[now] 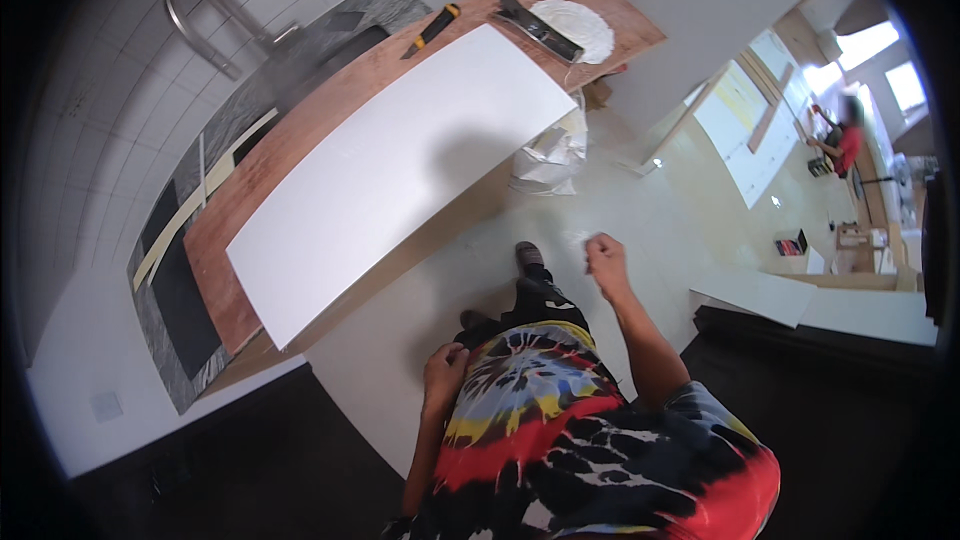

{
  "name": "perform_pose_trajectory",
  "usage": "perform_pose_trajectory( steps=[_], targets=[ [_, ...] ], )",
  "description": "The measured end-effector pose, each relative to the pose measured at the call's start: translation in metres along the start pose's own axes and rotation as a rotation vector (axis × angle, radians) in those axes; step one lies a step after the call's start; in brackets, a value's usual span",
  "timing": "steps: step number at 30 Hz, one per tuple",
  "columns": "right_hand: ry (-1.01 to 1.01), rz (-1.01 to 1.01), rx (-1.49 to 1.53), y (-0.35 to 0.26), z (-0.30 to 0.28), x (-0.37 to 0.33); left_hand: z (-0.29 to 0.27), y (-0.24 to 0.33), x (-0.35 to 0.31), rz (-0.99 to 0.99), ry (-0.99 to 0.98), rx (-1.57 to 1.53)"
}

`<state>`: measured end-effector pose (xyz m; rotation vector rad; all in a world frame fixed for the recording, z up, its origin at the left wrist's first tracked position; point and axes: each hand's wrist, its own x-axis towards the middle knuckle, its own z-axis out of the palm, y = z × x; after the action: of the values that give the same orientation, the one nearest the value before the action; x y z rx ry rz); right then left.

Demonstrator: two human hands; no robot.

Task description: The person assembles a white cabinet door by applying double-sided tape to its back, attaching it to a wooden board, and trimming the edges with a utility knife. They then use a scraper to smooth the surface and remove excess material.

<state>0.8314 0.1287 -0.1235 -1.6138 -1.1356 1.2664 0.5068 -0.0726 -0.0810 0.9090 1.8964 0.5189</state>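
A long white panel (400, 170) lies flat on a reddish-brown board (225, 225) across the counter. My right hand (607, 267) hangs over the floor, right of the panel and apart from it, with its fingers curled in. Whatever it may hold is hidden. My left hand (445, 377) is closed close to my patterned shirt, and its palm cannot be seen. Beyond the panel lies a yellow and black utility knife (432, 30). At the board's far right, a wide metal scraper (540, 25) rests against a round patch of white paste (580, 32).
A curved metal faucet (200, 25) rises behind the board, over the grey-veined counter (178, 380). A white plastic bag (552, 155) bulges beneath the panel's right end. More white panels (752, 292) are at right. Far right, another person (848, 145) wears red.
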Motion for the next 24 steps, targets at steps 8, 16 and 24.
perform_pose_trajectory(
  steps=[8, 16, 24],
  targets=[
    [0.302, 0.335, -0.353, 0.096, -0.103, -0.106, -0.014, 0.019, 0.036, 0.243, -0.034, 0.196],
    [-0.137, -0.375, -0.416, -0.048, 0.057, -0.08, -0.019, 0.089, 0.039, 0.526, -0.112, 0.174],
    [-0.716, -0.939, -0.701, -0.08, 0.152, -0.067, -0.03, 0.076, 0.031, 0.541, 0.129, 0.155]
  ],
)
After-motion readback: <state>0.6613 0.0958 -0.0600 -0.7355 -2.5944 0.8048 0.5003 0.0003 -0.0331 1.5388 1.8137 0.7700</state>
